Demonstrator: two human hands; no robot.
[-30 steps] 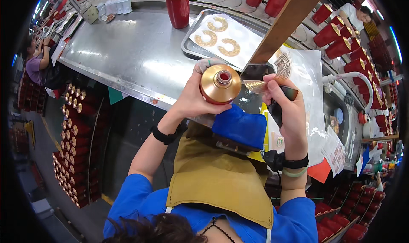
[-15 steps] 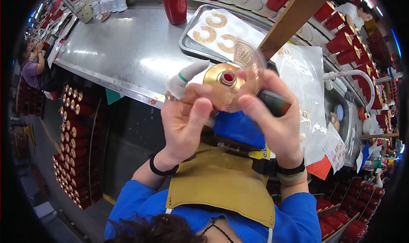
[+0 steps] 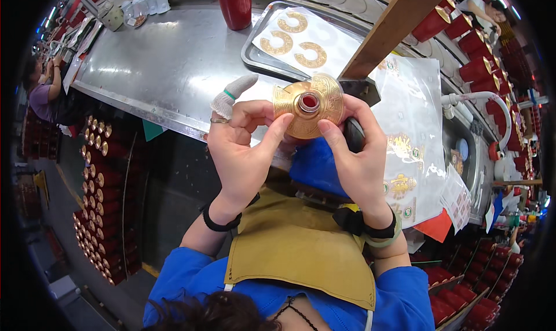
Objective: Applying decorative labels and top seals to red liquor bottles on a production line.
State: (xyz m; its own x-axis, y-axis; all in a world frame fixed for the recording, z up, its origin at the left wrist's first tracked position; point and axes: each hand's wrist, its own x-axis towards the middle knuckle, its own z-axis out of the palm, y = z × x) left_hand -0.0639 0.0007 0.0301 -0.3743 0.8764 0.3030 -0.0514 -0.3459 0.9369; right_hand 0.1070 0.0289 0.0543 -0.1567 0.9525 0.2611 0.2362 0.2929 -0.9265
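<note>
A gold-shouldered bottle (image 3: 308, 101) faces up at me, its round open neck showing red inside. A C-shaped gold decal (image 3: 330, 94) with raised patterns lies around the neck, over the shoulder. My left hand (image 3: 240, 148) pinches the decal's left side between thumb and finger; its raised index finger wears a grey-white finger cover (image 3: 234, 93) with a green band. My right hand (image 3: 362, 154) is closed on the decal's right side, thumb on the near edge. Most of the bottle's body is hidden below; a blue pad (image 3: 318, 167) shows under it.
Beyond my hands, a metal tray (image 3: 250, 57) holds a white sheet with gold C-shaped decals (image 3: 311, 55). A red vase-like bottle (image 3: 234, 6) stands behind it. A wooden post (image 3: 394, 29) rises at the right, beside plastic sheets (image 3: 417, 111). Racks of red bottles (image 3: 107, 215) stand left.
The decal, blurred and lifted on its right side before, now lies around the bottle's neck. My left hand has shifted slightly left, and my right hand has drawn in and down.
</note>
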